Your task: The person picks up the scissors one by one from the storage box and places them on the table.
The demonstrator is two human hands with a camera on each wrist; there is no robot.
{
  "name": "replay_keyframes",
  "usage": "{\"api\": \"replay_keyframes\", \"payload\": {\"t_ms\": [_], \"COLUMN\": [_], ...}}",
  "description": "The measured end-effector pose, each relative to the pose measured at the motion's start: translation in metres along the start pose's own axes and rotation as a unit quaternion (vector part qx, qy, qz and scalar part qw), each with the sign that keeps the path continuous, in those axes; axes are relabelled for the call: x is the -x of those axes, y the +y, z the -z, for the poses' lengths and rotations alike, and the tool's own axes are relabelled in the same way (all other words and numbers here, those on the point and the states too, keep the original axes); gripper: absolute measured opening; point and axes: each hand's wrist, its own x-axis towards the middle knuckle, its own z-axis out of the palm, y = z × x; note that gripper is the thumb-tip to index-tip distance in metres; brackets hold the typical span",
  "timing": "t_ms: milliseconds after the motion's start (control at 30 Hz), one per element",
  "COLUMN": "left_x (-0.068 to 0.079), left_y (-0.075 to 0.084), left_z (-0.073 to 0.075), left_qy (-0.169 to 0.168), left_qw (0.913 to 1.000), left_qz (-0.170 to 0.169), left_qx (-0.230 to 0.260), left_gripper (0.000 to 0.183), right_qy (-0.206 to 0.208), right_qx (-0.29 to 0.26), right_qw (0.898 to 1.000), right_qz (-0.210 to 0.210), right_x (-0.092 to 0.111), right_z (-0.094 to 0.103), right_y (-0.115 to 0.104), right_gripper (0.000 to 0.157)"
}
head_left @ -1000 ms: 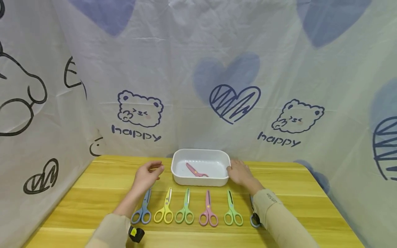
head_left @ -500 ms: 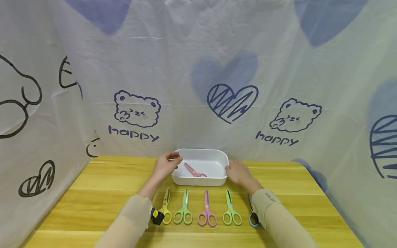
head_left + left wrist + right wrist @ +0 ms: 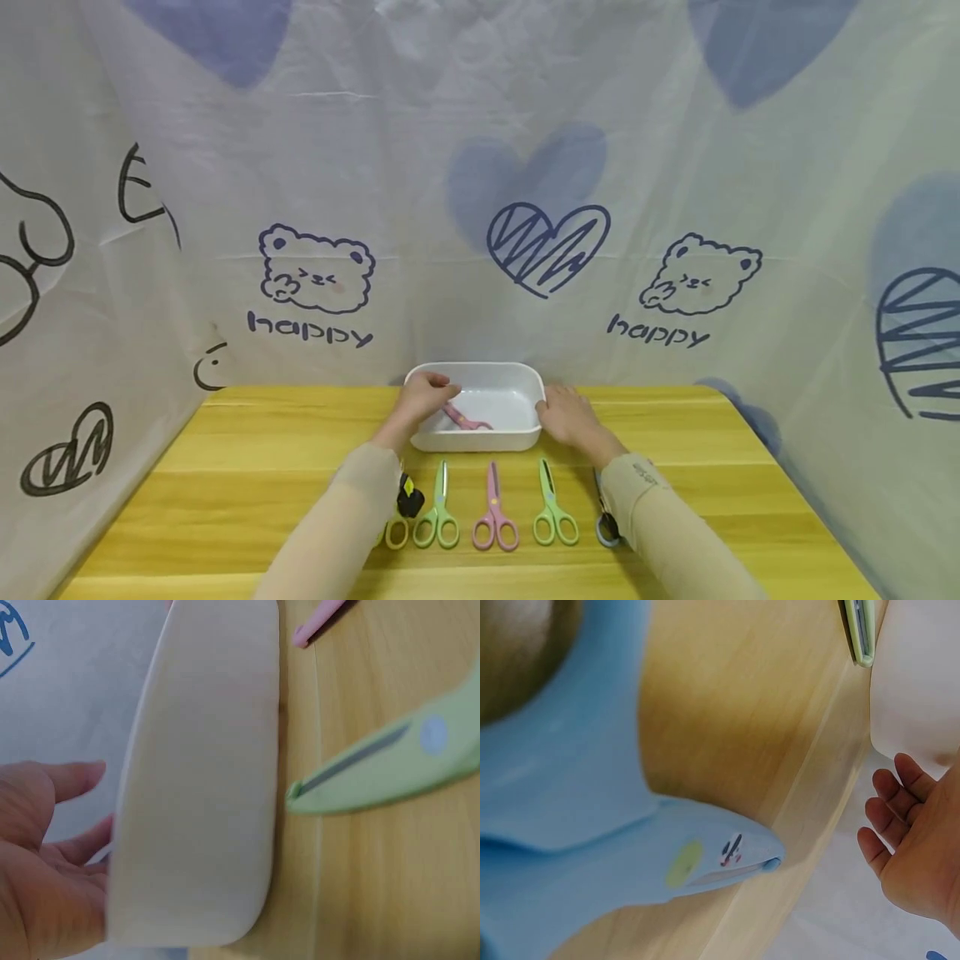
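A white tray (image 3: 476,442) stands at the back of the table with a pair of pink scissors (image 3: 467,422) lying in it. My left hand (image 3: 420,402) is over the tray's left end, thumb and fingers apart, and overlaps the blades of those scissors. In the left wrist view, the tray wall hides part of that hand. At the tray's right end my right hand (image 3: 572,417) rests against the outer wall, thumb side at the rim. Its fingers (image 3: 889,823) are loosely bent with nothing between them.
In front of the tray lies a row of scissors: yellow scissors (image 3: 397,533) partly behind my left sleeve, green scissors (image 3: 438,512), pink scissors (image 3: 493,517), more green scissors (image 3: 552,512), and blue scissors (image 3: 660,855) beside my right sleeve. A patterned curtain (image 3: 450,325) hangs behind the table.
My left hand has moved right, from beside the tray to over its left end. My right hand stays at the tray's right end. The head view has shifted slightly.
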Motion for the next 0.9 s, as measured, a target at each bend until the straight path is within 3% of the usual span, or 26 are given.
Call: {"api": "replay_keyframes", "payload": {"t_ms": [200,500,900], "left_x": [-0.005,-0.008,-0.018], "left_y": [-0.001,0.0,-0.009], "left_z": [-0.015,-0.02,-0.027], "left_qy": [-0.001,0.018,-0.062], "left_qw": [0.9993,0.9979,0.9873], "left_qz": [0.013,0.053,0.084], "left_qx": [0.034,0.034,0.12], "left_gripper": [0.042,0.045,0.043], "right_qy": [0.005,0.009,0.013], "right_qx": [-0.002,-0.006,-0.008], "right_qw": [1.0,1.0,1.0], "right_qz": [-0.005,-0.001,-0.002], "right_x": [0.003,0.002,0.002], "right_z": [0.001,0.002,0.001], "right_y": [-0.001,-0.002,-0.003], "right_gripper": [0.047,0.048,0.048]}}
